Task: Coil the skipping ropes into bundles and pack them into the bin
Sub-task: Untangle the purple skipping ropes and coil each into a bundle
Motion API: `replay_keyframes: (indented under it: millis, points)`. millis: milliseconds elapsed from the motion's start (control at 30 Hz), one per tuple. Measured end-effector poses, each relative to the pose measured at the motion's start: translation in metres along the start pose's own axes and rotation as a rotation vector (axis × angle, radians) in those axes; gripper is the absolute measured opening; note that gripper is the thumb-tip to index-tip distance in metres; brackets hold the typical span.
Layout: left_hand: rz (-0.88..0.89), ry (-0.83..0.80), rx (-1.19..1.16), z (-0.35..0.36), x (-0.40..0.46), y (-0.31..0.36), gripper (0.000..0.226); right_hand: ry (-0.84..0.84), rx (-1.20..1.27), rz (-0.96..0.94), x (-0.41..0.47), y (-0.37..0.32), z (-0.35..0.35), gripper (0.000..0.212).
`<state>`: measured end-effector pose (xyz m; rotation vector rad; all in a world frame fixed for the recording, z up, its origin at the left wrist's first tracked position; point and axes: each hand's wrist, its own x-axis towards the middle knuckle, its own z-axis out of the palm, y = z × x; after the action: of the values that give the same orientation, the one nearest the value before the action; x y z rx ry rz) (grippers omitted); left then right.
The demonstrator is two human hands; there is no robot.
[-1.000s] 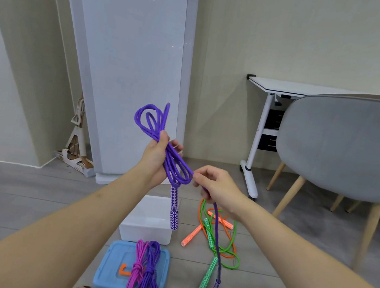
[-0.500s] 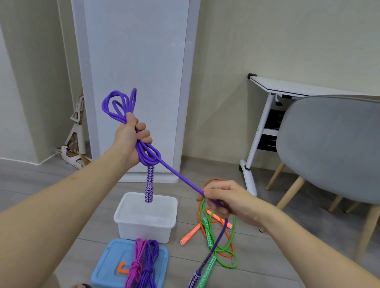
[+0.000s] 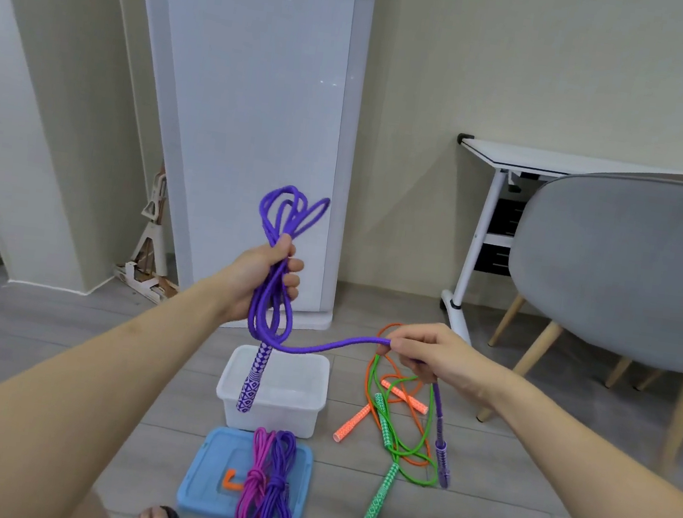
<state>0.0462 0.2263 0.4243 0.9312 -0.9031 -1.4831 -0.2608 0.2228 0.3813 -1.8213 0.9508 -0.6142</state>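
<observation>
While both hands (image 3: pixel 261 276) grip the purple rope (image 3: pixel 272 293), its handle (image 3: pixel 253 377) overhangs the bin (image 3: pixel 301 421).

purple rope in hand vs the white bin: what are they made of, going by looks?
Purple rope: looks like braided fabric cord, matte, woven texture visible, bends limply; its handle shows a printed diamond pattern.
White bin: probably translucent, slightly glossy plastic, with thin moulded walls and a rolled rim.

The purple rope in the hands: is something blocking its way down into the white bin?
Nothing visible does. The purple rope hangs from the left hand directly above the white bin, which stands open; its blue lid lies on the floor in front.
</observation>
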Motion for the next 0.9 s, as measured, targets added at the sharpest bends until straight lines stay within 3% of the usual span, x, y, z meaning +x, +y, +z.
replay_keyframes:
  millis: [400, 700, 900]
  points:
    - [-0.231, -0.369, 0.204, 0.033, -0.007, -0.035, 0.023, 0.129, -0.285, -0.191, 0.022, -0.011, 0.013, 0.019]
    - [-0.289, -0.375, 0.401, 0.044, -0.015, -0.045, 0.036, 0.268, -0.403, -0.226, 0.028, -0.01, 0.011, 0.019]
    - [-0.218, -0.359, 0.339, 0.056, -0.011, -0.051, 0.024, 0.347, -0.44, -0.196, 0.026, -0.005, 0.003, 0.019]
